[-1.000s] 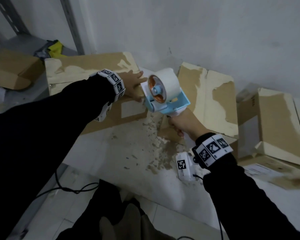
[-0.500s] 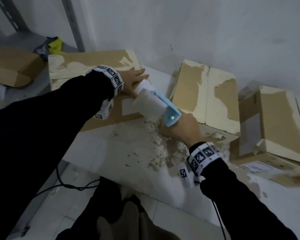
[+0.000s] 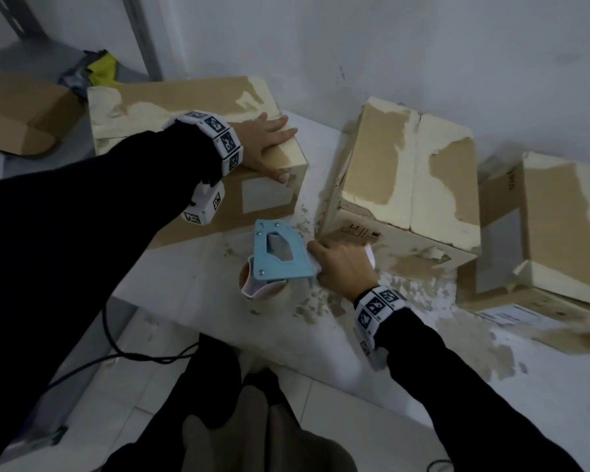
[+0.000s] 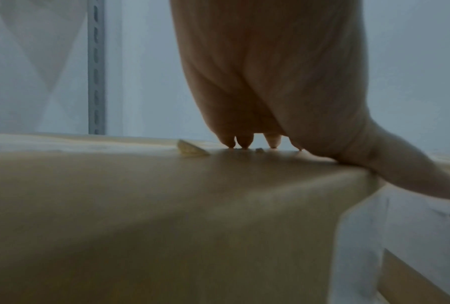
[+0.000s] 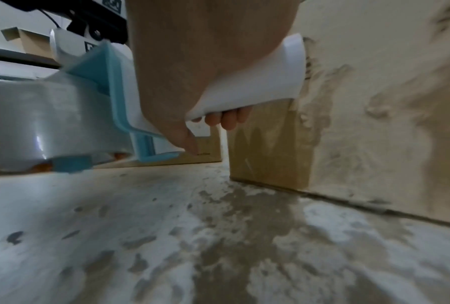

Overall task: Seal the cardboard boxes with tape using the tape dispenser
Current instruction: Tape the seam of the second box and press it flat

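A blue and white tape dispenser with a roll of pale tape lies low on the white table, between two boxes. My right hand grips its white handle. My left hand rests flat with straight fingers on the top corner of the left cardboard box, thumb down its front face. In the left wrist view the fingertips press the box top. A second taped box stands just right of the dispenser.
A third box lies at the far right, over a flattened one. Torn tape scraps litter the table. A metal shelf at the left holds another carton. A cable hangs below the table edge. A white wall stands behind.
My right hand has brought the dispenser down from above the left box's corner to the table surface, turning it onto its side. The left hand stays on the box.
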